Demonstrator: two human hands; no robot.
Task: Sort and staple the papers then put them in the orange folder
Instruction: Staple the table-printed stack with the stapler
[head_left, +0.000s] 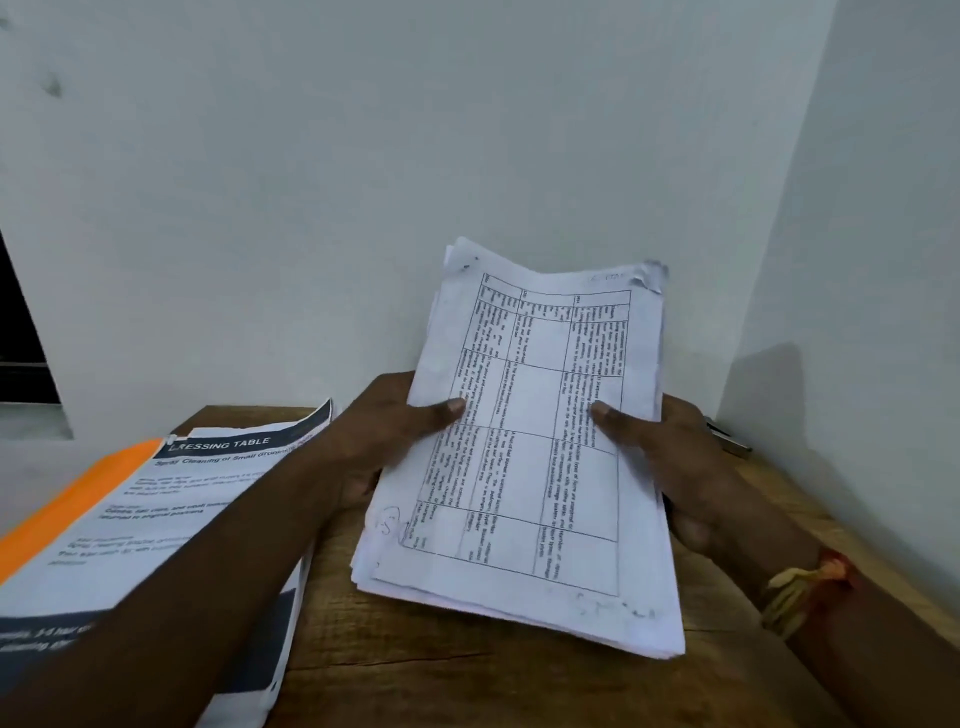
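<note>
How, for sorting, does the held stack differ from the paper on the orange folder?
The held stack is tilted, gripped by left hand and right hand; the paper lies on the orange folder. The held stack shows a ruled table; the paper has dark bands. Both: white prints.

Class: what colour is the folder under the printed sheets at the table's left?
The folder is orange, best seen in the head view.

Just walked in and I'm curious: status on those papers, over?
Copy: left hand and right hand both grip the paper stack, thumbs on top. The orange folder lies left, printed sheets covering it. Stack not in folder yet.
</note>
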